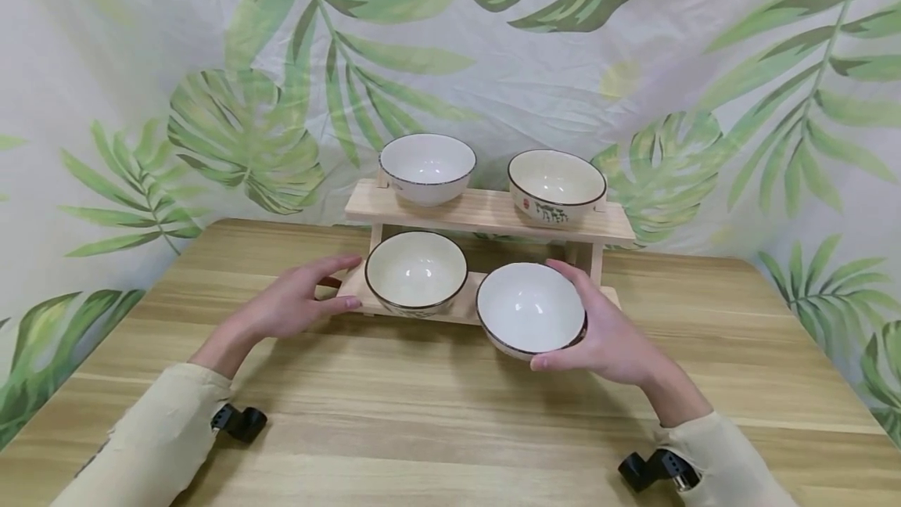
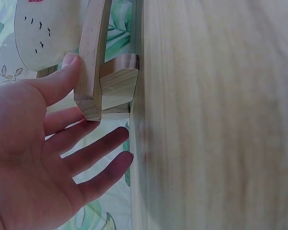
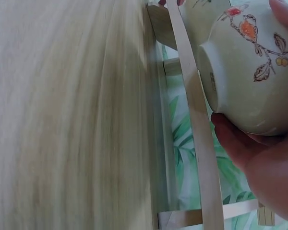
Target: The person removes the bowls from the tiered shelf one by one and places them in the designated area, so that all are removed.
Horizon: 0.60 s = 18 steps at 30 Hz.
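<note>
My right hand [image 1: 615,339] grips a bowl [image 1: 530,308] with a white inside and dark rim, thumb at its near side and fingers round the far right side. In the right wrist view that bowl [image 3: 259,72] shows painted branches and an orange bird, its foot close to the lower board's edge; whether they touch, I cannot tell. My left hand [image 1: 299,297] holds the left end of the stepped wooden rack's lower board [image 1: 355,288]. In the left wrist view the thumb and forefinger lie on either side of the board [image 2: 90,72], other fingers spread.
A cream bowl [image 1: 416,271] stands on the lower board's left part. On the upper board [image 1: 486,208] stand a white bowl [image 1: 427,169] at left and a cream bowl [image 1: 557,188] at right. The wooden table [image 1: 422,429] ends at a leaf-patterned cloth [image 1: 394,37] behind.
</note>
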Available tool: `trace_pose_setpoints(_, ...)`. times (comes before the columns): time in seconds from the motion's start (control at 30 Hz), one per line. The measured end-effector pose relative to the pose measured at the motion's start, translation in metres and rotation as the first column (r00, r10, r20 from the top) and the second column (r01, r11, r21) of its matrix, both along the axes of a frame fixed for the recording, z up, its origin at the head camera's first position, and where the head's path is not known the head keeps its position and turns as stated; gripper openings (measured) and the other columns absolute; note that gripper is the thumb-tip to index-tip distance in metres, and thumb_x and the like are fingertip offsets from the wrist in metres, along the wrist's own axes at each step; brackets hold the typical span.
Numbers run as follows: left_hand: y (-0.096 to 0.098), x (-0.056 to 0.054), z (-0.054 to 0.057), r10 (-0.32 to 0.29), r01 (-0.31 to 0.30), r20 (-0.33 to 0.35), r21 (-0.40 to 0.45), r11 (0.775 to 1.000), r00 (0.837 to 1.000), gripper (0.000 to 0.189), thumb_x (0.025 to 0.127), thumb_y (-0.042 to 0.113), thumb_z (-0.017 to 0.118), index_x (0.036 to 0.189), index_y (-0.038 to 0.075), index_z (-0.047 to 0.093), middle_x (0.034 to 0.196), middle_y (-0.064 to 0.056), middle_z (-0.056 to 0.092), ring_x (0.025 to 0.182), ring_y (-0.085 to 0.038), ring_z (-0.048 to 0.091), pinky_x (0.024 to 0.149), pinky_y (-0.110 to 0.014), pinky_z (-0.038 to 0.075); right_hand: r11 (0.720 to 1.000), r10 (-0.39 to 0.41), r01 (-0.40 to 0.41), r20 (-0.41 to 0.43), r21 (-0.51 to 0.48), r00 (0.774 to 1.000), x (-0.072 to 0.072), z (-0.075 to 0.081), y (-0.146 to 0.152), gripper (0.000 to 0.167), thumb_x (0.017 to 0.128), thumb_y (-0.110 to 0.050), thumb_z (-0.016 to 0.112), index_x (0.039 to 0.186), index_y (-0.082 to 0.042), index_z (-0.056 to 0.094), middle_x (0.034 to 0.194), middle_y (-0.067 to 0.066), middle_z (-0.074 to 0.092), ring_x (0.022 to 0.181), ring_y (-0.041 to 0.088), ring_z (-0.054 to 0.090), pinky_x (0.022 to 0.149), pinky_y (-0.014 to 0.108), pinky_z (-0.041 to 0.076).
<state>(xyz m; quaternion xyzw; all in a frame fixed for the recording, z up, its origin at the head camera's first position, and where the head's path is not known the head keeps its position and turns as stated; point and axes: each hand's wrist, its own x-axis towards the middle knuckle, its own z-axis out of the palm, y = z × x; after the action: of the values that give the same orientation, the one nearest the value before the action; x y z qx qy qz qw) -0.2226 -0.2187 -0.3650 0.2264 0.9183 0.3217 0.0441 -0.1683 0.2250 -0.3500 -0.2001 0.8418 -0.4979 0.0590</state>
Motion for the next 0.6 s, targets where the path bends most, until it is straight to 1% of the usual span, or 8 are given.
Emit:
trace_pose_setpoints(0.1,0.000,0.000,0.001,0.002,-0.002,0.002,-0.004,1.000,1.000,0.072,0.104,0.037,0.070,0.162,0.004,0.042,0.167,-0.022,0.042,0.133,-0.045,0.063,0.110,-0.063,0.050,0.999,0.028,-0.028,0.002,-0.019,1.000,0.002,0.002,-0.004,0.121,0.069,-0.019,0.102,0.165,-0.020,0.027,0.156,0.014,0.047,0.134,0.038,0.057,0.100,0.030,0.056)
trace_pose_setpoints(0.2,-0.001,0.000,0.001,0.001,-0.001,0.004,-0.002,1.000,1.000,0.072,0.104,0.037,0.070,0.162,0.004,0.042,0.168,-0.023,0.042,0.133,-0.045,0.063,0.110,-0.063,0.050,0.998,0.054,-0.054,0.003,-0.031,0.999,0.005,0.003,-0.007,0.121,0.069,-0.018,0.102,0.164,-0.021,0.027,0.156,0.015,0.047,0.134,0.038,0.057,0.100,0.031,0.057)
trace_pose_setpoints(0.43,-0.001,0.000,0.002,-0.003,0.003,0.007,0.008,1.000,1.000,0.072,0.104,0.036,0.070,0.162,0.004,0.042,0.167,-0.023,0.042,0.133,-0.045,0.063,0.109,-0.063,0.052,0.996,0.090,-0.090,0.014,-0.018,0.996,0.010,0.005,-0.014,0.123,0.067,-0.021,0.102,0.165,-0.023,0.028,0.157,0.017,0.041,0.134,0.037,0.057,0.103,0.035,0.057)
trace_pose_setpoints(0.6,-0.001,0.000,0.000,-0.006,0.006,0.009,0.013,1.000,1.000,0.072,0.104,0.036,0.071,0.161,0.004,0.043,0.167,-0.023,0.042,0.131,-0.044,0.064,0.109,-0.063,0.051,0.992,0.121,-0.120,0.018,-0.024,0.993,0.013,0.004,-0.016,0.122,0.068,-0.021,0.102,0.165,-0.021,0.028,0.157,0.014,0.045,0.133,0.036,0.058,0.104,0.032,0.056)
